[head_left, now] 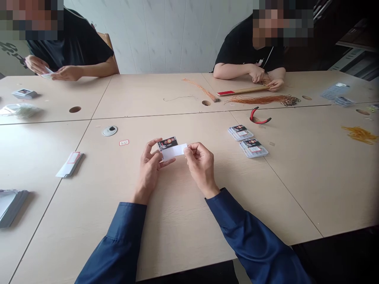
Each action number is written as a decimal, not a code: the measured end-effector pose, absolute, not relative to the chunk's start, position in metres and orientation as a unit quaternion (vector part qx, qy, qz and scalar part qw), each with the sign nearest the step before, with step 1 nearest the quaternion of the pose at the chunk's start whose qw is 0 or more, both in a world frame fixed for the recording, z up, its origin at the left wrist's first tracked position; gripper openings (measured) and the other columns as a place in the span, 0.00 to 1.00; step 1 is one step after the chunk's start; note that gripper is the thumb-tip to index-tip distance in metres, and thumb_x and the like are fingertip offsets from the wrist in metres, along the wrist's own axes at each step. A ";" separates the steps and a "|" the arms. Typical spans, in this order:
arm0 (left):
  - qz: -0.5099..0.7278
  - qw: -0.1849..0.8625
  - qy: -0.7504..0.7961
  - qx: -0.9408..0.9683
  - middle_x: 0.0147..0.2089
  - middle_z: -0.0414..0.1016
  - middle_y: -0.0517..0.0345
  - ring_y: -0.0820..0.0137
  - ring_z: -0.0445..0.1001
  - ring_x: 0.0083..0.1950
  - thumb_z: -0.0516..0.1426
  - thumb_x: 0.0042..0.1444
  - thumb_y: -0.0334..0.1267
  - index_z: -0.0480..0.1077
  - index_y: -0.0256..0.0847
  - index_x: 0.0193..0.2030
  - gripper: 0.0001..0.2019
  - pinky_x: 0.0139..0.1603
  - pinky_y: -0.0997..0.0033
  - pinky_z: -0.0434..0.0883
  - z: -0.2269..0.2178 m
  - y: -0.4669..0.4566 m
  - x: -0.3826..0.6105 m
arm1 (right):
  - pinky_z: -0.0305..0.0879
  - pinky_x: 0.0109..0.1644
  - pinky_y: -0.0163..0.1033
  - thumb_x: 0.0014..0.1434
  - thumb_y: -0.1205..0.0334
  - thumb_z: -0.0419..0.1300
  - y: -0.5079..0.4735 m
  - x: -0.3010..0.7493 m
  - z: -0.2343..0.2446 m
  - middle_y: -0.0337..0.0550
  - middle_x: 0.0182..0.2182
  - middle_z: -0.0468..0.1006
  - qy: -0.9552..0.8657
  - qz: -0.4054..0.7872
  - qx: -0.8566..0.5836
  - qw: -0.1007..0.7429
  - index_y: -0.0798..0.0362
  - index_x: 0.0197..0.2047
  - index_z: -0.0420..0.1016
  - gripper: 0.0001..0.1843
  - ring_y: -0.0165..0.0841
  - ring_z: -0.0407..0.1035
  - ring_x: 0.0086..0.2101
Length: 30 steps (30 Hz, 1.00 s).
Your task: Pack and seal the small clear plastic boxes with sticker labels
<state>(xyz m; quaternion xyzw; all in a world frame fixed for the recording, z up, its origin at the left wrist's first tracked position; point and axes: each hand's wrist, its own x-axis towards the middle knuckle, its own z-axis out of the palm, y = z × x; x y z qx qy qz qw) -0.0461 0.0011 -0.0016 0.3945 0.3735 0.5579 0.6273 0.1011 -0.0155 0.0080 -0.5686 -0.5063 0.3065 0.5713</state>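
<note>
The left hand (149, 169) grips a black printed card (168, 143) by its edge; the right hand's (201, 167) grip pinches a white paper strip (174, 152) onto it, both raised above the pale surface (180, 232)

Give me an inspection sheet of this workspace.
surface: joined pale wood-look tables with round holes
job's things: black printed card, white paper strip
clutter: packaged card stacks, red-handled pliers, orange cord bundles
grips: left grip holds the card; right grip pinches the strip
cables: thin dark cord on the table
surroundings: far-left co-worker, far-right co-worker, white panelled wall
</note>
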 end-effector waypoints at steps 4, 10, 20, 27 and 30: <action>0.560 0.626 0.375 0.393 0.42 0.75 0.59 0.68 0.76 0.46 0.58 0.50 0.32 0.66 0.47 0.55 0.23 0.52 0.55 0.78 -0.001 0.001 -0.044 | 0.57 0.25 0.32 0.59 0.53 0.60 -0.016 0.101 0.008 0.32 0.21 0.64 -0.486 0.315 -0.565 0.588 0.51 0.28 0.67 0.13 0.26 0.58 0.21; 0.566 0.615 0.385 0.392 0.47 0.77 0.56 0.65 0.78 0.49 0.62 0.49 0.34 0.63 0.47 0.55 0.25 0.52 0.56 0.77 0.001 0.002 -0.046 | 0.57 0.22 0.31 0.60 0.52 0.58 -0.009 0.106 0.004 0.32 0.20 0.64 -0.420 0.352 -0.559 0.622 0.51 0.29 0.65 0.13 0.25 0.58 0.19; 0.534 0.589 0.389 0.465 0.47 0.80 0.52 0.65 0.79 0.47 0.67 0.49 0.34 0.60 0.46 0.59 0.31 0.50 0.65 0.73 0.000 -0.001 -0.039 | 0.71 0.36 0.37 0.61 0.52 0.59 -0.013 0.103 0.002 0.43 0.38 0.75 -0.483 0.292 -0.572 0.595 0.52 0.64 0.56 0.32 0.32 0.71 0.34; 0.515 0.594 0.371 0.494 0.51 0.78 0.48 0.62 0.79 0.50 0.69 0.47 0.38 0.58 0.46 0.59 0.34 0.48 0.65 0.73 0.000 -0.002 -0.038 | 0.69 0.40 0.39 0.54 0.48 0.64 -0.016 0.093 -0.001 0.41 0.36 0.73 -0.619 0.250 -0.587 0.459 0.49 0.41 0.64 0.19 0.35 0.69 0.36; 0.515 0.586 0.374 0.502 0.50 0.78 0.49 0.63 0.79 0.49 0.67 0.50 0.39 0.59 0.46 0.59 0.32 0.49 0.66 0.73 -0.002 -0.002 -0.039 | 0.68 0.40 0.40 0.57 0.53 0.60 -0.015 0.096 -0.003 0.43 0.36 0.76 -0.631 0.250 -0.574 0.458 0.50 0.38 0.66 0.10 0.35 0.70 0.36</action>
